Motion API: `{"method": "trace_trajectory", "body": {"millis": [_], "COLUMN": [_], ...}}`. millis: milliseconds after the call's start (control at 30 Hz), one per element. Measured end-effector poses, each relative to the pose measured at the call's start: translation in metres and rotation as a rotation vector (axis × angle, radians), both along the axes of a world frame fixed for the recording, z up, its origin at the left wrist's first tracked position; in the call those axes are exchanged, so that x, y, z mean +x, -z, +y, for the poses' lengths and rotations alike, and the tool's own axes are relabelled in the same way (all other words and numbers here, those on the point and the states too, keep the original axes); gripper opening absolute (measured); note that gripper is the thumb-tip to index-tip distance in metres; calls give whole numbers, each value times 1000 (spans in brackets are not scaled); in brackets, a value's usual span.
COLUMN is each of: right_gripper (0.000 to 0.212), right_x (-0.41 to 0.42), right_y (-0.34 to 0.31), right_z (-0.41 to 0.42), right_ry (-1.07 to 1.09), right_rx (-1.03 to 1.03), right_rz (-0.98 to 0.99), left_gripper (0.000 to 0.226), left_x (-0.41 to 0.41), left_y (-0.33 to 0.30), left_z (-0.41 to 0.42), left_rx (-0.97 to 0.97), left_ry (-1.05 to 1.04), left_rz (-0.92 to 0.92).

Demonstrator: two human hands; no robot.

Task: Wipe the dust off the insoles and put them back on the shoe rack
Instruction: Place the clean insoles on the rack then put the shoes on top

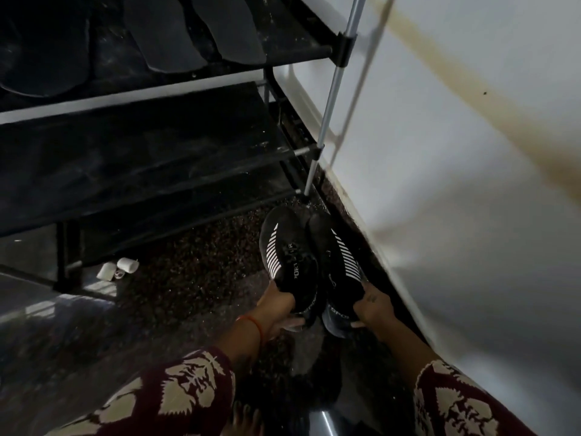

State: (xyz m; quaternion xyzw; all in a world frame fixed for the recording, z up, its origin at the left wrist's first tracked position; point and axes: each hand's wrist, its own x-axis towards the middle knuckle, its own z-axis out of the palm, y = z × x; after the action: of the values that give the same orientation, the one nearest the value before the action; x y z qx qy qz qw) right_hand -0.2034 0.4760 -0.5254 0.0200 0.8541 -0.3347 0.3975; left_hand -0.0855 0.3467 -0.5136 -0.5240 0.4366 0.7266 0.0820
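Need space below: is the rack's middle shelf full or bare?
Bare, where visible: the middle shelf shows only dark fabric; the insoles lie one shelf higher.

I see three dark insoles [163,29] lying flat side by side on the top shelf of the shoe rack [138,89], their rounded ends pointing toward me, their surfaces dull and dusty. The shoe rack is black fabric on grey metal poles; its shelves below the insoles carry only a pale film of dust.
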Motion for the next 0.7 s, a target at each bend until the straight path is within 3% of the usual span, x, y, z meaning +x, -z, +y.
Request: {"method": "trace_trajectory", "body": {"millis": [100, 333, 533, 700], "right_gripper": [49, 51, 39, 30], "right_x": [4, 11, 18, 24], "right_y": [-12, -56, -124, -186], "right_z": [-3, -6, -12, -14], "right_ry": [84, 79, 4, -158], "right_rx": [-51, -60, -100, -65], "right_rz": [-28, -76, -119, -14], "left_gripper": [44, 44, 36, 37], "left_x": [-4, -1, 15, 33], "left_y": [-4, -40, -112, -184], "left_z": [-5, -21, -27, -33], "left_rx": [-8, -102, -81, -124], "left_ry": [-92, -78, 56, 119], "left_rz": [-57, -125, -92, -25]}}
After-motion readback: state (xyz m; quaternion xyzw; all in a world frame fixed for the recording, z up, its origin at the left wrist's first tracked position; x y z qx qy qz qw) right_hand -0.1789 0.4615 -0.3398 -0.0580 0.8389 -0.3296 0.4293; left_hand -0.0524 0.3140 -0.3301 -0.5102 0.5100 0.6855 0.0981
